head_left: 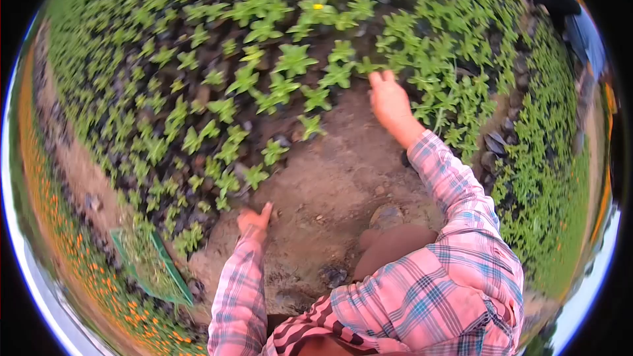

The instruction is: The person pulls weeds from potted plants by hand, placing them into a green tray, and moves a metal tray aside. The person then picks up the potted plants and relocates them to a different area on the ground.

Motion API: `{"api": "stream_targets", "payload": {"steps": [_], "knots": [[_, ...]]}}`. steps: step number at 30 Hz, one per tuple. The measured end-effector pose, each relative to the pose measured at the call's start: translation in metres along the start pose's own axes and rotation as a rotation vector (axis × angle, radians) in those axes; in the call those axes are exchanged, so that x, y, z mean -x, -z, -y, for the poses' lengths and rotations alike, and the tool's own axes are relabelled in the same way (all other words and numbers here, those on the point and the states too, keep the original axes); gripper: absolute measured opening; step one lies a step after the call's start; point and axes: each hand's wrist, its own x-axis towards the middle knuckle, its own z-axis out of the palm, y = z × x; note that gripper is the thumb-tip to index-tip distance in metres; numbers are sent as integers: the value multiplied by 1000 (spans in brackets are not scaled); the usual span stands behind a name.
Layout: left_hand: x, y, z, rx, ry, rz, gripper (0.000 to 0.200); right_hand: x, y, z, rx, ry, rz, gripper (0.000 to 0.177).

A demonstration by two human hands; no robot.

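My right hand (390, 104) reaches forward over bare soil. Its fingers are closed at the leaves of a small green seedling (366, 66), which looks blurred; the fingertips' grip is partly hidden. Low on the left, my left hand (254, 221) is just above the ground with its thumb stretched apart and nothing visible in it. Beside it stand leafy seedlings (254, 176) in dark plastic bags (241, 188), at the near edge of a dense bed.
A green-edged tray or sheet (170, 269) holding cut weeds lies at the lower left. Orange flowers (132, 310) line the far left. Brown soil (316, 184) lies between my arms. More bagged plants (541, 158) stand on the right, where another person (580, 33) is partly visible.
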Motion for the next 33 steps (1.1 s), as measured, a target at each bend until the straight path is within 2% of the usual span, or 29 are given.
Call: {"api": "stream_targets", "payload": {"steps": [1,3,5,7,8,9,10,11,12,13,14,15,16,18,20,21,23,25,26,28,29,31,33], "knots": [[-4,-8,6,-30,8,-48,85,-2,-11,-2,118,16,-20,23],[-1,11,9,144,-76,109,83,-2,-19,-8,31,132,-152,13],[-17,19,38,387,-300,312,86,-3,-15,-9,-69,177,-196,10],[-13,53,71,547,-273,630,70,4,3,-2,-54,190,-194,12],[-7,73,92,508,-319,628,64,13,18,11,-63,212,-148,13],[3,84,118,478,-350,633,58,13,10,-6,-104,272,-137,11],[13,85,145,504,-343,612,58,26,39,32,-242,-43,158,12],[27,80,173,526,-341,592,59,33,42,43,-334,-11,199,14],[44,75,201,638,-283,556,57,41,53,72,-316,-41,327,15],[60,68,226,731,-236,522,56,45,57,107,-299,15,372,15],[71,51,251,780,-204,516,56,55,62,138,-263,57,530,14],[77,24,277,934,-126,382,54,71,69,165,-218,82,673,12],[83,-2,299,1079,-52,248,51,86,73,199,-198,194,772,12],[97,-52,336,1459,94,188,46,116,68,267,-113,400,943,13],[119,-76,350,1776,226,71,38,144,50,321,-66,605,1063,15],[124,-84,352,1805,218,83,38,159,34,342,-85,709,1109,16],[132,-94,361,2030,256,-21,29,193,4,384,-119,760,1134,17],[130,-98,368,2080,253,-47,25,224,-29,417,-184,1100,968,19],[126,-98,373,2095,246,-98,26,240,-45,431,-174,1106,978,19],[119,-85,379,2091,257,-222,28,266,-77,454,-143,1189,761,19],[109,-85,382,2067,216,-245,29,273,-92,462,-147,1193,769,19],[87,-84,383,2034,182,-323,29,290,-126,477,48,1144,635,20],[73,-72,374,1946,182,-356,27,294,-156,477,108,1102,670,23]]}}
